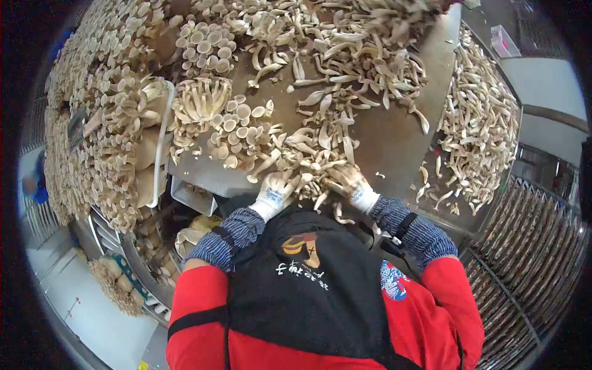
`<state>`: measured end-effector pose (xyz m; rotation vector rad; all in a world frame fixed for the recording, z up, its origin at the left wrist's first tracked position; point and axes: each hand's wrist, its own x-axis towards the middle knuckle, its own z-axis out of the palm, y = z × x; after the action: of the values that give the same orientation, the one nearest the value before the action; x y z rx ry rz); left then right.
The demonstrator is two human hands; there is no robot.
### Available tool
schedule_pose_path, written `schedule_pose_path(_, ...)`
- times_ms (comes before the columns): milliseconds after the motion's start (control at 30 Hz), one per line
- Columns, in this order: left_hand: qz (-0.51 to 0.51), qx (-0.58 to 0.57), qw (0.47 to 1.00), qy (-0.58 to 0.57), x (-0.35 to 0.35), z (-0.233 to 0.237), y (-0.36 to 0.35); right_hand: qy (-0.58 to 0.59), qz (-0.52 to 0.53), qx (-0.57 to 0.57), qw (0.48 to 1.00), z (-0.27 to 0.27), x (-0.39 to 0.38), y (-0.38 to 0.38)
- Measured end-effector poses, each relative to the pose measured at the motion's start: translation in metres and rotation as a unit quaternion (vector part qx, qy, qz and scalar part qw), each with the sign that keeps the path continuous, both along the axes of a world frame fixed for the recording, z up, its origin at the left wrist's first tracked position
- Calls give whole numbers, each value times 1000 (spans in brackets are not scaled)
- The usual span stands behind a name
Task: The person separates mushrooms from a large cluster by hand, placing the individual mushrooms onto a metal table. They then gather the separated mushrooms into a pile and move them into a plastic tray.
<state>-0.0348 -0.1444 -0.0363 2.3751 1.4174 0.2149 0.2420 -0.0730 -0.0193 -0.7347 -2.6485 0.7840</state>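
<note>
Both my hands wear white work gloves with tan palms and fingers, at the near edge of the metal table [394,148]. My left hand [277,187] has its fingers curled against a heap of loose mushrooms [314,161]. Across from it, my right hand [350,183] is closed over the heap's right side, its fingers bent round stems. Mushrooms partly cover the fingertips of both hands. Just left of the heap lie clusters of round-capped mushrooms [239,126]. A few single mushrooms [341,214] lie at the table edge between my wrists.
A large bank of clustered mushrooms [105,123] fills the left side, with a white crate rim [163,145] beside it. Trimmed mushrooms are piled [481,123] along the right. More loose mushrooms [364,55] cover the far table. Ribbed racks [530,259] stand at lower right.
</note>
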Motion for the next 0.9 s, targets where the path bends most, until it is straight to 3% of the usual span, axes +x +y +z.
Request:
schedule_pose_path(67,30,-58,997,-29,4,-21,17,31,-31,0,999,-23,-4,17)
schedule_pose_path(167,76,27,992,-93,25,-3,56,19,-70,25,997,-27,-19,59)
schedule_pose_path(200,42,-59,986,-153,24,19,72,9,-125,-15,992,-25,-25,74)
schedule_pose_path(233,16,-7,985,-172,21,11,69,-1,-180,-55,982,-26,-28,88)
schedule_pose_path(267,38,7,987,-156,17,19,67,27,-238,-18,971,-30,-30,103)
schedule_pose_path(300,59,22,988,-139,12,28,64,-62,-304,-77,948,-35,-35,112)
schedule_pose_path(333,104,0,992,-72,6,44,63,-57,-337,0,940,-51,-33,119)
schedule_pose_path(367,136,50,989,-37,-5,37,51,-52,-370,77,925,-59,-34,126)
schedule_pose_path(400,162,43,986,5,-12,30,43,-50,-392,49,917,-68,-37,131)
schedule_pose_path(500,212,-9,974,82,-18,7,34,-5,-371,146,917,2,-67,132)
schedule_pose_path(567,239,-52,963,112,-19,-2,37,-28,-239,9,970,12,-82,130)
schedule_pose_path(633,262,-167,943,118,-20,-7,45,-107,-139,219,960,-1,-105,111)
schedule_pose_path(667,266,-155,949,71,-24,-13,47,-105,-139,225,959,-13,-104,105)
schedule_pose_path(700,266,-147,950,72,-23,-6,52,-45,-190,145,970,-28,-102,101)
schedule_pose_path(733,295,-185,937,37,-17,5,61,18,-238,63,969,-33,-102,103)
schedule_pose_path(767,322,-223,920,1,-11,14,68,-51,-253,-105,961,-12,-104,111)
schedule_pose_path(833,321,-269,908,-7,-5,23,73,-33,-218,77,972,-8,-93,111)
schedule_pose_path(900,314,-172,913,-196,1,26,77,21,-266,37,963,-9,-86,107)
